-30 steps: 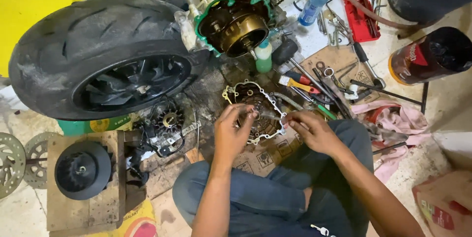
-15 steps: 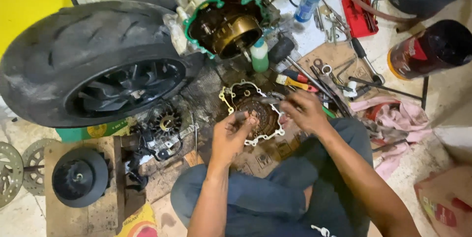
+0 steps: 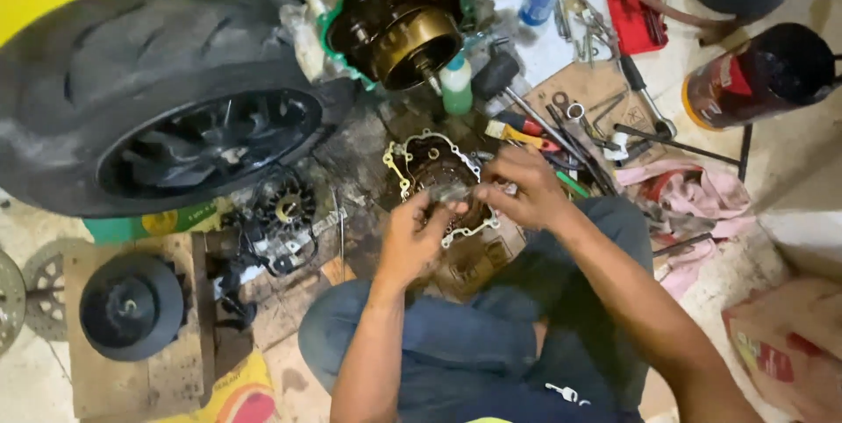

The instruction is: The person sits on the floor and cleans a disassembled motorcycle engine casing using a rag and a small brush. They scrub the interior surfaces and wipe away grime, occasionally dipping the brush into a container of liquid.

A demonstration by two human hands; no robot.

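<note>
At the bottom of the frame the person sits with knees bent in blue trousers (image 3: 456,335), both forearms reaching up toward the middle. The left hand (image 3: 412,239) lies just below centre, its fingers curled and pinched onto the lower edge of a round metal engine cover (image 3: 421,168) that sits on the floor at the centre of the frame. The right hand (image 3: 522,190) is just right of it, fingers bent close together and gripping the cover's right rim; whether a small part is held between the fingertips cannot be told. Left of the hands lies a small toothed coil ring (image 3: 285,206), and further left, at the lower left, a black round pulley (image 3: 132,304) rests on a wooden board (image 3: 114,388). To the right of the hands a pink rag (image 3: 693,204) lies crumpled, with loose hand tools (image 3: 570,133) spread above it. Higher up, a large black tyre (image 3: 132,46) on its wheel fills the upper left, and beside it at the top centre stands an open engine casing (image 3: 399,28) with a green gasket edge. A dark red can (image 3: 754,76) lies at the upper right.
</note>
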